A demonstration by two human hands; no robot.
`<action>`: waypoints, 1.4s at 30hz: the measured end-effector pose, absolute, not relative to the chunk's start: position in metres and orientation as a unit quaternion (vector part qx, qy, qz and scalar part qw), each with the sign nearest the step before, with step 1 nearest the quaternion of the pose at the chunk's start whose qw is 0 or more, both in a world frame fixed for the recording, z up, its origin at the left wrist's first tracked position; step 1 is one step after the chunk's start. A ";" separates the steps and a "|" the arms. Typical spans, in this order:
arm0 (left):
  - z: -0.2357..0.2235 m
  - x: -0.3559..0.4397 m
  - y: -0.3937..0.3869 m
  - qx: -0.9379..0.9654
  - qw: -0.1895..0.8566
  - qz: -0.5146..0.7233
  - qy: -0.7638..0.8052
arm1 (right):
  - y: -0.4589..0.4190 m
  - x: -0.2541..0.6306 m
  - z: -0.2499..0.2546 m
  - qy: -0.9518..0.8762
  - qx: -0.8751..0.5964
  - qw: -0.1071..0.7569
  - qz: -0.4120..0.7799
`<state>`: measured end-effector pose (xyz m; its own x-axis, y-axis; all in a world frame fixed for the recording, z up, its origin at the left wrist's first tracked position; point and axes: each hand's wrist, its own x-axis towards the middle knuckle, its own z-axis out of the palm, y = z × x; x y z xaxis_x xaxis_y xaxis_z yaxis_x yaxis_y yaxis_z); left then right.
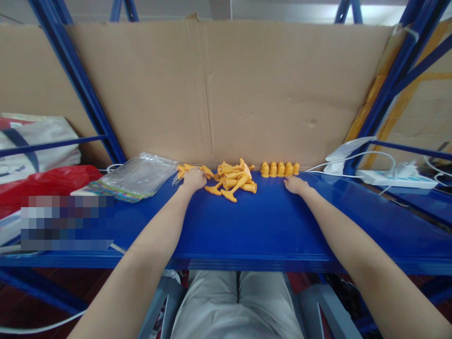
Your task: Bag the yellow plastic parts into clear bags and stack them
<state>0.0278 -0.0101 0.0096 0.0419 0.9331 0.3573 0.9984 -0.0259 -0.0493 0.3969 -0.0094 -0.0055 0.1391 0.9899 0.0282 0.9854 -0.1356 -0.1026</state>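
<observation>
My left hand (pixel 195 180) lies over orange plastic corkscrew handles (pixel 184 168) at the left end of the group. Its fingers are mostly hidden, so I cannot tell whether it grips one. Metal spirals (pixel 176 179) stick out beside that hand. In the middle is a loose heap of orange corkscrew parts (pixel 231 181), T-shaped handles and hollow sleeves lying across each other. Farther right, several orange bell-shaped caps (pixel 273 169) stand upright in a row. My right hand (pixel 295 184) is at the row's right end, its fingers apart and the fingertips close against the front of the caps.
A clear plastic bag (pixel 141 175) lies left of the handles, with a red bag (pixel 52 186) beyond. Cardboard (pixel 254 94) walls off the back of the blue shelf (pixel 247 226). A white power strip (pixel 397 179) and cables are at the right, beside a blue upright (pixel 381 103).
</observation>
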 end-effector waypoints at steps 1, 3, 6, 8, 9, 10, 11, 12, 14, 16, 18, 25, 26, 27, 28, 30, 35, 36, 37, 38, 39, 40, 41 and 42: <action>0.009 0.027 -0.009 -0.708 0.146 -0.112 -0.682 | -0.011 0.395 -0.004 -0.650 -0.758 0.046 0.022; 0.008 0.026 -0.008 -0.709 0.148 -0.108 -0.681 | -0.016 0.388 0.001 -0.634 -0.772 0.046 0.008; 0.007 0.025 -0.006 -0.711 0.148 -0.101 -0.681 | -0.026 0.371 0.011 -0.634 -0.765 0.097 -0.060; 0.007 0.025 -0.006 -0.712 0.146 -0.097 -0.680 | -0.031 0.357 0.018 -0.656 -0.730 0.163 -0.103; 0.008 0.025 -0.006 -0.712 0.144 -0.098 -0.681 | -0.033 0.350 0.020 -0.671 -0.708 0.192 -0.107; 0.008 0.025 -0.006 -0.712 0.142 -0.099 -0.681 | -0.034 0.343 0.021 -0.691 -0.680 0.223 -0.104; 0.007 0.026 -0.007 -0.712 0.141 -0.100 -0.681 | -0.034 0.337 0.021 -0.717 -0.643 0.253 -0.092; 0.007 0.026 -0.007 -0.712 0.139 -0.102 -0.681 | -0.033 0.331 0.020 -0.744 -0.600 0.284 -0.076; 0.007 0.026 -0.008 -0.712 0.139 -0.110 -0.680 | -0.028 0.321 0.014 -0.789 -0.512 0.338 -0.033; 0.009 0.028 -0.010 -0.710 0.156 -0.138 -0.673 | -0.022 0.314 0.006 -0.813 -0.441 0.380 0.008; 0.013 0.031 -0.012 -0.709 0.187 -0.188 -0.654 | -0.017 0.311 -0.001 -0.826 -0.391 0.403 0.040; 0.032 0.062 -0.030 -0.774 0.253 -0.317 -0.486 | -0.011 0.306 -0.012 -0.808 -0.386 0.430 0.118; 0.032 0.069 -0.033 -0.791 0.256 -0.316 -0.457 | -0.012 0.306 -0.012 -0.802 -0.392 0.432 0.130; 0.032 0.076 -0.036 -0.807 0.258 -0.311 -0.430 | -0.012 0.305 -0.013 -0.800 -0.395 0.430 0.140; 0.032 0.083 -0.039 -0.825 0.257 -0.300 -0.405 | -0.013 0.305 -0.014 -0.801 -0.396 0.424 0.147; 0.029 0.095 -0.044 -0.861 0.241 -0.259 -0.365 | -0.015 0.304 -0.014 -0.804 -0.401 0.412 0.151; 0.021 0.109 -0.047 -0.903 0.189 -0.147 -0.358 | -0.016 0.304 -0.014 -0.787 -0.424 0.422 0.152; 0.020 0.109 -0.046 -0.900 0.188 -0.137 -0.369 | -0.015 0.304 -0.015 -0.785 -0.424 0.424 0.157; 0.018 0.108 -0.045 -0.895 0.189 -0.130 -0.383 | -0.014 0.304 -0.015 -0.784 -0.421 0.425 0.163; 0.017 0.107 -0.043 -0.890 0.189 -0.124 -0.396 | -0.013 0.304 -0.016 -0.784 -0.418 0.428 0.167; 0.016 0.106 -0.042 -0.886 0.188 -0.121 -0.407 | -0.012 0.304 -0.016 -0.784 -0.414 0.430 0.170; 0.015 0.105 -0.041 -0.883 0.186 -0.120 -0.414 | -0.011 0.305 -0.017 -0.785 -0.410 0.432 0.171; 0.014 0.105 -0.041 -0.881 0.184 -0.121 -0.418 | -0.010 0.305 -0.018 -0.787 -0.405 0.433 0.169; 0.014 0.105 -0.041 -0.881 0.183 -0.123 -0.419 | -0.009 0.305 -0.019 -0.789 -0.401 0.434 0.165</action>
<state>0.1050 -0.0408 0.0138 0.6180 0.6933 0.3708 0.7836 -0.5814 -0.2190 0.3053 -0.0092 -0.0190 -0.3010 0.7769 0.5530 0.4901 0.6234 -0.6092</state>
